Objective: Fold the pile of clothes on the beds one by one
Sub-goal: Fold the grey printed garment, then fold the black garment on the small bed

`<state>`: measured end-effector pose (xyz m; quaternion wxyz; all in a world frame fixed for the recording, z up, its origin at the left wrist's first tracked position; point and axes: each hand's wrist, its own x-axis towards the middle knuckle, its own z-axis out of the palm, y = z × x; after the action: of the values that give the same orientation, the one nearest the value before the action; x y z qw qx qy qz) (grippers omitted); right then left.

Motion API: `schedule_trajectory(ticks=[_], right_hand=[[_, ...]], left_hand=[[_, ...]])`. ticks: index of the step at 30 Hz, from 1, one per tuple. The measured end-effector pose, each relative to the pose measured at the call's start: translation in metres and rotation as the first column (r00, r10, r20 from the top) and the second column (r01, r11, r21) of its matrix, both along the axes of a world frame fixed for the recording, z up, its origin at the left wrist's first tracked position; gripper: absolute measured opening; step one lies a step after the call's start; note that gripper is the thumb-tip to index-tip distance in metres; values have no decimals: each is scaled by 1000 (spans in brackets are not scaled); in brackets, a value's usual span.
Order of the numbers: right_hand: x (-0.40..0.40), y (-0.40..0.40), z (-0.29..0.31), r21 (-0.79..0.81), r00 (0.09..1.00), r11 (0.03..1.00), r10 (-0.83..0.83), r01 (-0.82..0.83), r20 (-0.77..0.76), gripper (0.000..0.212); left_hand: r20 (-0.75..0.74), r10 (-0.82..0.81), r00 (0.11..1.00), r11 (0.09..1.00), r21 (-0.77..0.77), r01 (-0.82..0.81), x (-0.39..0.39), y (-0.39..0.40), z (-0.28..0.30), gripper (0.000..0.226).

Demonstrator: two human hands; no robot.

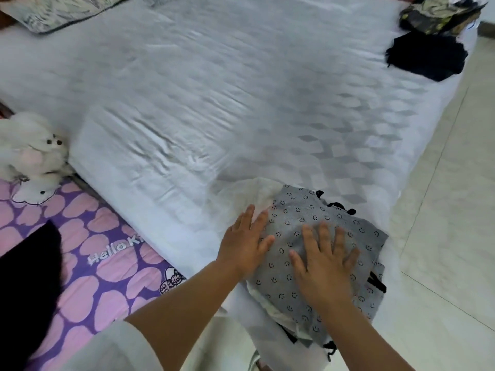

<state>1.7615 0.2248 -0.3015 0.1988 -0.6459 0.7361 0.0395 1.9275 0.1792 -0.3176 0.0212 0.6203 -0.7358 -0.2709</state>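
Note:
A folded grey garment with small black smiley faces (302, 215) tops a small stack at the near corner of the white bed (214, 89). A white garment (257, 194) shows under its left edge. My left hand (245, 241) lies flat with straight fingers along the stack's left side, touching both fabrics. Flat on the middle of the grey garment, my right hand (325, 259) presses down with spread fingers. A black garment (426, 58) and a camouflage-patterned bundle (439, 14) lie at the bed's far right corner.
A second bed with a pink and purple heart sheet (88, 263) adjoins on the left, bearing a white plush toy (32, 151) and a black cloth (26, 287). A patterned pillow (61, 10) lies at the far left. Pale tiled floor (455, 196) runs along the right.

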Motion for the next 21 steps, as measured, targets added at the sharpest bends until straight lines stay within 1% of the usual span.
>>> schedule_trajectory(ticks=[2, 3, 5, 6, 8, 10, 13, 17, 21], right_hand=[[17, -4, 12, -57, 999, 997, 54, -54, -4, 54], [26, -5, 18, -91, 997, 993, 74, -71, 24, 47], [52, -6, 30, -162, 983, 981, 125, -103, 135, 29], [73, -4, 35, -179, 970, 976, 159, -126, 183, 24], [105, 3, 42, -171, 957, 971, 199, -164, 210, 24], [148, 14, 41, -166, 936, 955, 280, -248, 213, 24], [212, 39, 34, -156, 893, 921, 386, -358, 232, 22], [307, 79, 15, -115, 813, 840, 542, -530, 215, 24], [399, 118, -9, -78, 706, 743, 659, -665, 259, 23]], left_hand=[[-41, 42, 998, 996, -78, -46, 21, 8, 10, 52], [-63, 71, 995, 992, -97, -77, 31, 12, 15, 45], [-94, 164, 982, 983, -62, -170, 58, 26, 25, 35], [-93, 219, 971, 974, -31, -222, 77, 37, 29, 31], [-87, 277, 957, 961, 11, -277, 105, 57, 33, 28], [-102, 351, 931, 936, 51, -347, 145, 89, 31, 26], [-59, 440, 896, 895, 102, -433, 207, 141, 21, 27], [28, 578, 816, 798, 193, -571, 299, 217, 2, 27], [95, 703, 705, 668, 255, -699, 384, 286, -17, 25]])
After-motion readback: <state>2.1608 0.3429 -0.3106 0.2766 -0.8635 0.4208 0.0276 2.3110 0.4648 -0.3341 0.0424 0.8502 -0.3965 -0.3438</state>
